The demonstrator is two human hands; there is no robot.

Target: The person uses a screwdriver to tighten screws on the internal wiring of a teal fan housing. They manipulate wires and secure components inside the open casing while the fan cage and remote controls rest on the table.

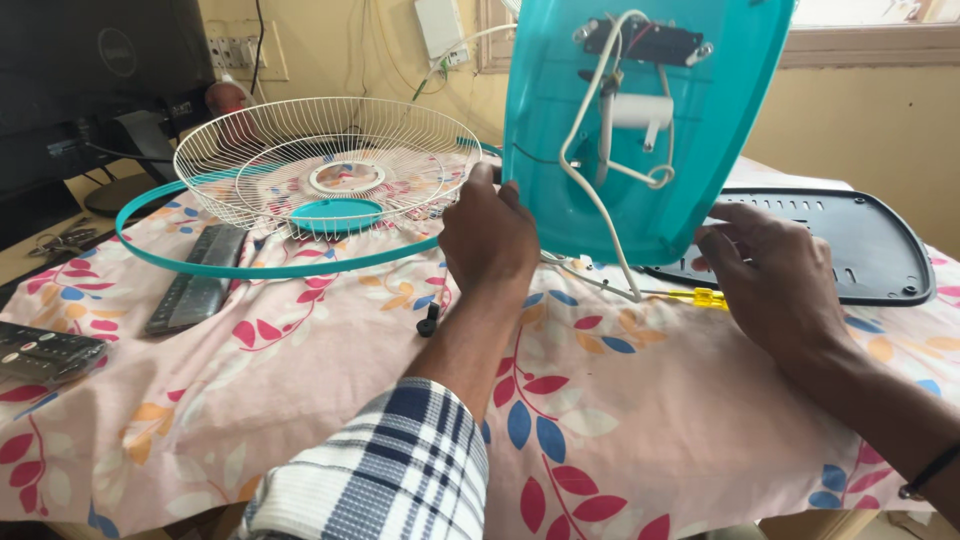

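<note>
Checked sleeve comes in closest to the camera, and that left hand (pixel 487 232) is gripping the left edge of the teal fan base (pixel 640 120), fingers wrapped round the rim. Base is stood up on its edge on the worktop (pixel 330 400), underside facing us, so you can see the white cord (pixel 590 180) looping around inside it. Right hand (pixel 770 275) has its fingers spread and resting against the lower right edge, not really pinching anything as far as I can see. Yellow screwdriver (pixel 695 297) lies just beside that hand, and the dark base cover (pixel 850 240) is flat behind it. Wire fan guard (pixel 320 160) with its teal ring (pixel 250 265) sits off to the left. If you ask me, keep both hands steadying that shell so the cord doesn't snag
</note>
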